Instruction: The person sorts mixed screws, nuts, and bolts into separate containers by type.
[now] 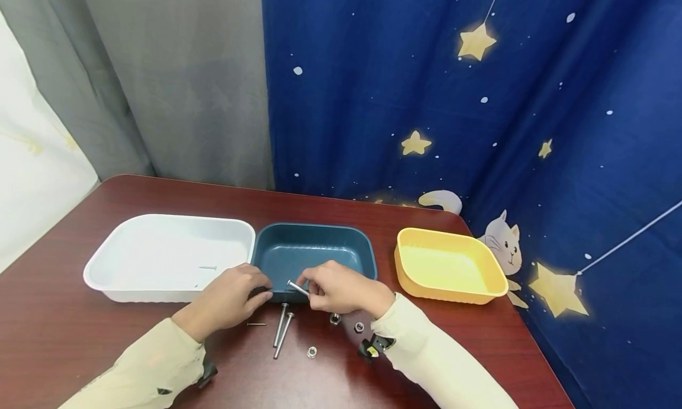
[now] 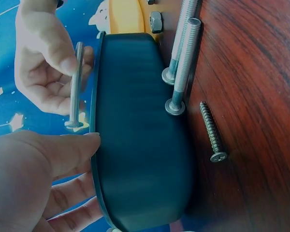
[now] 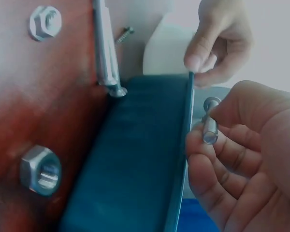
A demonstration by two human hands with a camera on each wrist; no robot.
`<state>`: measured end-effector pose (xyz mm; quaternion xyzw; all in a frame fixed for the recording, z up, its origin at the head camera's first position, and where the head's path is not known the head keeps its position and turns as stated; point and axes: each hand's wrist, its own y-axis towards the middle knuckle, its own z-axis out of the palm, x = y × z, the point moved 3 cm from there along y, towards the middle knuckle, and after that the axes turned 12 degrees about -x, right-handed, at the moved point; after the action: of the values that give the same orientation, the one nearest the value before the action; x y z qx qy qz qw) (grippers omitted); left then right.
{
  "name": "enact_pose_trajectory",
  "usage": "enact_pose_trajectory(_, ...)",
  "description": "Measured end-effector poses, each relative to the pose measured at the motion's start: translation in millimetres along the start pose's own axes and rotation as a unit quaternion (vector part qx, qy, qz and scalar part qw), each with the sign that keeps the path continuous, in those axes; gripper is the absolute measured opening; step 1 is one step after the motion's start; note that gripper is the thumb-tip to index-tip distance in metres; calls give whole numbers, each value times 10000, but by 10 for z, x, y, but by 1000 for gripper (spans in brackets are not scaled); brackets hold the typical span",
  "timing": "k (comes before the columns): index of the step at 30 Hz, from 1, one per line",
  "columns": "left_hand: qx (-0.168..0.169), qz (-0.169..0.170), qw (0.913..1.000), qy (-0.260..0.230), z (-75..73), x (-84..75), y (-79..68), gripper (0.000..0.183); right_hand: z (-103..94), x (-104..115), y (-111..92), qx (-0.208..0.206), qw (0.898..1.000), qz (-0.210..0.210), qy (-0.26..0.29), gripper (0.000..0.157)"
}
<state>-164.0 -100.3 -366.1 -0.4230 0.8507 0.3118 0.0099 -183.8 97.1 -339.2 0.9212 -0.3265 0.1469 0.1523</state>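
At the front left corner of the dark teal tray (image 1: 314, 257), my left hand (image 1: 231, 296) pinches the rim, thumb on the outer wall (image 2: 135, 121) and fingers on the inner side. My right hand (image 1: 343, 287) holds a silver bolt (image 2: 76, 87) between thumb and fingers, just over the tray's front rim. The bolt's flat round head points left, toward my left hand. On the table in front of the tray lie two long bolts (image 1: 284, 336) side by side. Left of them is a small cross-head screw (image 2: 212, 130).
A white tray (image 1: 160, 243) with a screw (image 1: 207, 267) in it stands left of the teal one. A yellow tray (image 1: 447, 261) stands to the right. Three nuts lie near my right forearm: one nut (image 1: 334, 319), another nut (image 1: 359, 327), and a flanged nut (image 1: 311, 352).
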Motion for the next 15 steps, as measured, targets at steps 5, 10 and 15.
enact_pose_trajectory(5,49,-18,10000,13,-3,1,2,12,-63,-133,109,134,9995,240,153,30)
enact_pose_trajectory(10,48,24,10000,-9,-1,6,0,11,-100,-316,232,428,9955,725,446,28)
enact_pose_trajectory(15,90,-2,10000,-28,-1,13,0,11,-78,-468,345,937,9861,1057,872,28)
